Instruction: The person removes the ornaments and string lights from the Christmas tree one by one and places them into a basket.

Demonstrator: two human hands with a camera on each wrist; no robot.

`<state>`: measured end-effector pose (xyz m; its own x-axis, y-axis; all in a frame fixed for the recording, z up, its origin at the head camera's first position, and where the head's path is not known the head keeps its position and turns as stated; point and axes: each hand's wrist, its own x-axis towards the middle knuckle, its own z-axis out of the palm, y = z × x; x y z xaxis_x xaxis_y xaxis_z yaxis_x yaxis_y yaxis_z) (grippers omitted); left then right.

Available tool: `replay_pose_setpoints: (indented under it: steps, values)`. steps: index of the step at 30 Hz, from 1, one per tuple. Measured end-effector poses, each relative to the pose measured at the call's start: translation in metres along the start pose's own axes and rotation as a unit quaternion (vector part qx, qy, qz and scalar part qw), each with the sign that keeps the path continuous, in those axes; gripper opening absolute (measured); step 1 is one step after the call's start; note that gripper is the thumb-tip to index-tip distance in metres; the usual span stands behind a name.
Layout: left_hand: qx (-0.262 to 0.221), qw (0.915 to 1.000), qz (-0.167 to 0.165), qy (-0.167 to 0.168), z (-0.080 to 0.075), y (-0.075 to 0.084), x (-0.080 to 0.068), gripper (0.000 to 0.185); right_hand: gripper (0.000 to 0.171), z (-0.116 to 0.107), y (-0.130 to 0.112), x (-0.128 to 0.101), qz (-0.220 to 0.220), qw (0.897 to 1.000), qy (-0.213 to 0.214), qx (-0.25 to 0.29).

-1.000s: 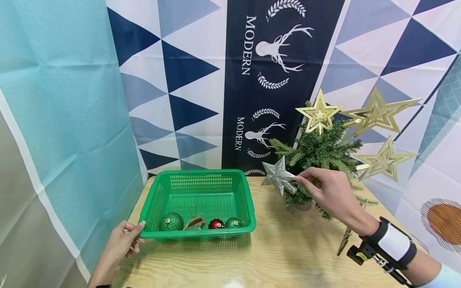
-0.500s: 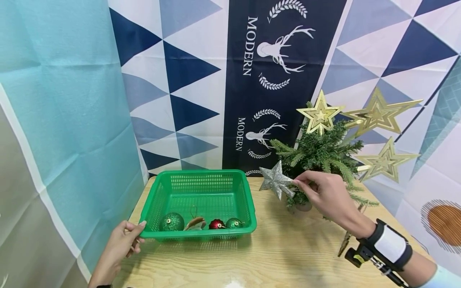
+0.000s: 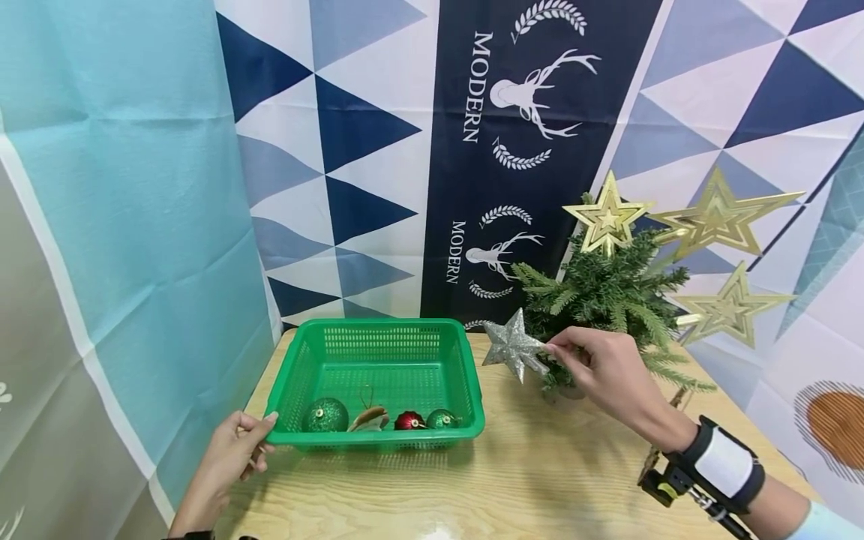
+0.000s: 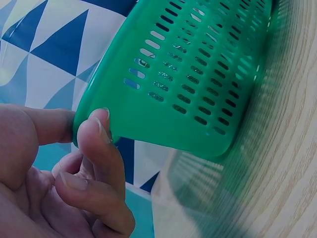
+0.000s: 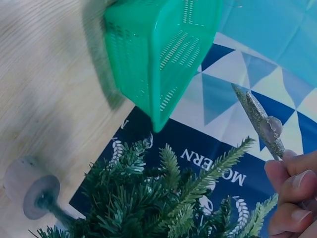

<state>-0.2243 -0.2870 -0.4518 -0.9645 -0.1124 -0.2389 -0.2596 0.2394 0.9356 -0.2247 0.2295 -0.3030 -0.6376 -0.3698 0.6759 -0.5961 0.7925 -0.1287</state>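
Gripping silver star (image 3: 514, 345), green basket (image 3: 337, 439); backdrop (image 3: 459, 180): "MODERN"

From the head, we look forward and down over the table (image 3: 418, 495), far enough back to see left hand (image 3: 232, 450) and right hand (image 3: 610, 367) together. From the left wrist, we face the basket's (image 4: 143, 119) outside close up, tipped sideways. From the right wrist, we look past the nearby tree (image 5: 143, 203) toward that basket, shared by all three views.
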Motion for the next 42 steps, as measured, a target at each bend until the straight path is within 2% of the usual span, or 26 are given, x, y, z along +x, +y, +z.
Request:
replay_pose_setpoints:
  steps: [19, 27, 38, 42]
  values:
    - [-0.001, 1.0000, 0.004, 0.003, 0.001, 0.001, -0.001, 0.044, 0.022, 0.020, -0.003, -0.001, -0.026, 0.999, -0.011, 0.018]
    - [-0.005, 1.0000, 0.004, 0.004, 0.002, 0.000, 0.000, 0.041, 0.018, 0.032, -0.007, 0.001, -0.031, 0.999, -0.018, 0.020]
    - [-0.003, 1.0000, 0.004, 0.006, 0.003, 0.000, 0.000, 0.041, 0.020, 0.043, -0.011, -0.001, -0.066, 0.997, -0.016, 0.025]
    - [-0.001, 1.0000, 0.003, 0.006, 0.002, 0.000, 0.000, 0.041, 0.017, 0.047, -0.012, -0.001, -0.062, 0.997, -0.024, 0.028]
